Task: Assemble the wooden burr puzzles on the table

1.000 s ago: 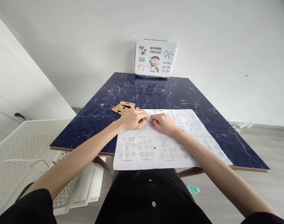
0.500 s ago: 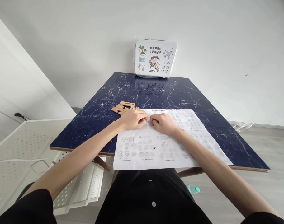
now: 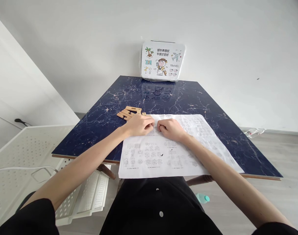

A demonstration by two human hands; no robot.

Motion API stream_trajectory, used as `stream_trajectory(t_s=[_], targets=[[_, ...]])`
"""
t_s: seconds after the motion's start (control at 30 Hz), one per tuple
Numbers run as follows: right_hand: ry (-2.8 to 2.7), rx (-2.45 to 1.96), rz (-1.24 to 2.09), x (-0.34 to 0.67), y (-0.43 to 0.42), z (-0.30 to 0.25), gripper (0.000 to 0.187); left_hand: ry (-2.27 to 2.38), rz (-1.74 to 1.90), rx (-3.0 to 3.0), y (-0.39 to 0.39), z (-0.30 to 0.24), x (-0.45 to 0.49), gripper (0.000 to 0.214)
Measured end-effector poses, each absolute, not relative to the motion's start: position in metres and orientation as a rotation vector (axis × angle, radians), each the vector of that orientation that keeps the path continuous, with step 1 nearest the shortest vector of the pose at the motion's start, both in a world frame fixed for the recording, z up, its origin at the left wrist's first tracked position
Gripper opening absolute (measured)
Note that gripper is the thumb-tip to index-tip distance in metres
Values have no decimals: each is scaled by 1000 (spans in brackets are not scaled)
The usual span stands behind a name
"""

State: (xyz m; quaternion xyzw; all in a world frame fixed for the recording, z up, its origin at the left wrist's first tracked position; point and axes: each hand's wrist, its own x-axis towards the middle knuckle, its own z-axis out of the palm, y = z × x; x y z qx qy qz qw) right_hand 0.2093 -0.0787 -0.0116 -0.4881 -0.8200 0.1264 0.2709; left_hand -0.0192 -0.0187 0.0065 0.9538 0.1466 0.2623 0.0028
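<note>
A printed paper sheet (image 3: 144,169) with rows of small diagrams lies on the dark blue table, its near edge hanging over the front. My left hand (image 3: 140,125) rests curled on the sheet's upper left part, and nothing shows in its fingers. Just beyond it lie several flat wooden pieces (image 3: 129,112) with slots and notches, partly hidden by that hand. My right hand (image 3: 172,129) is closed in a loose fist on the paper, a small gap away from the left, with nothing visible in it.
At the table's (image 3: 102,107) far edge a white tin case (image 3: 163,62) with cartoon prints stands against the wall. A white perforated rack (image 3: 41,140) with a cable is at the left. A bottle with a teal cap (image 3: 203,198) lies on the floor below the table.
</note>
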Motion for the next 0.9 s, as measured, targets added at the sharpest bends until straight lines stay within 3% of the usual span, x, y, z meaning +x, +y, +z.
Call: stream_trajectory(t_s=[0.9], targets=[[-2220, -1310, 344, 210, -78, -12, 23, 487, 810, 3007, -18, 5, -19, 21]])
